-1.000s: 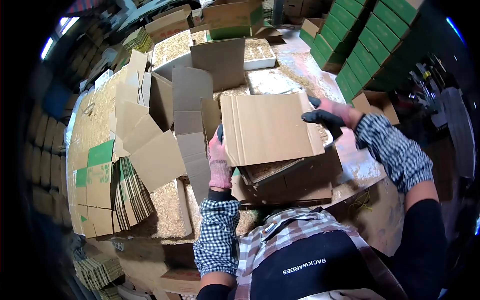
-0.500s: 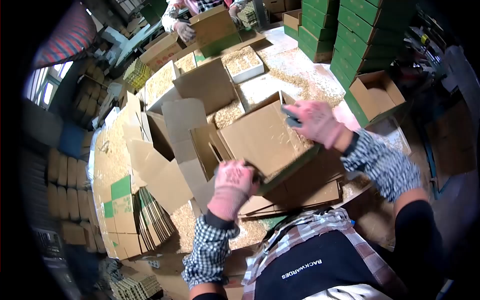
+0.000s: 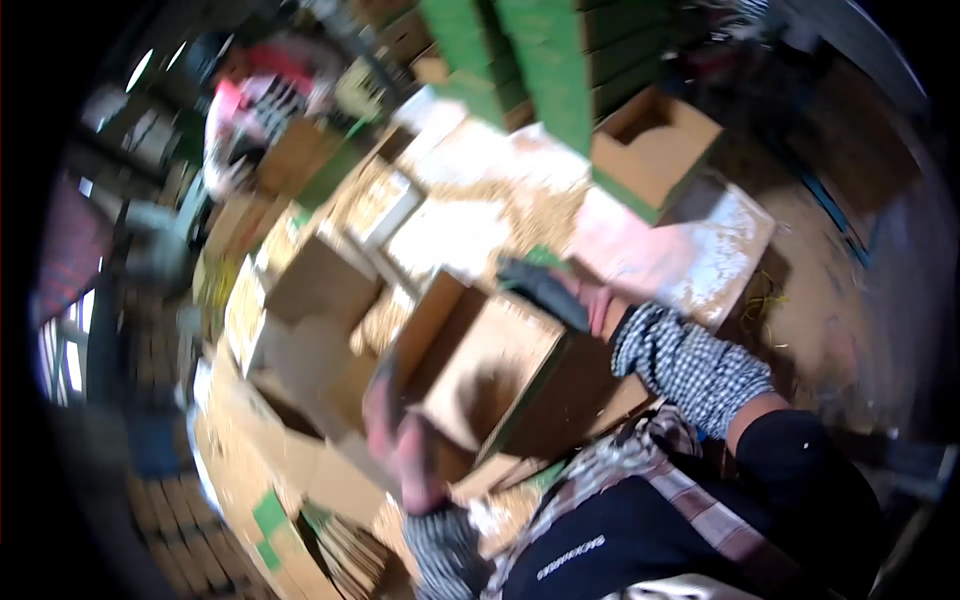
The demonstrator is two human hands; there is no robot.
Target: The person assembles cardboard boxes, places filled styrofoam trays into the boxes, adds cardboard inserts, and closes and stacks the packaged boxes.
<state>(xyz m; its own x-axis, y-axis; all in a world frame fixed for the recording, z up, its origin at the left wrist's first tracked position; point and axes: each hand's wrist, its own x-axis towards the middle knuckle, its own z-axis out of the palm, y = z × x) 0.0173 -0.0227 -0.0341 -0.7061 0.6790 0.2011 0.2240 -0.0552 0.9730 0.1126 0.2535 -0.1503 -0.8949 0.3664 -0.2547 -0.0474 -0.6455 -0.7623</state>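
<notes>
Sitting between both hands is the open box (image 3: 500, 352), left hand (image 3: 408, 450) at its near-left side, right hand (image 3: 558, 294) stretching pretty open by the far-right corner. Left grip's looking too blurry to tell, tbh.

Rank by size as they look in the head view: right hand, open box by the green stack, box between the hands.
1. Box between the hands
2. Open box
3. Right hand
</notes>
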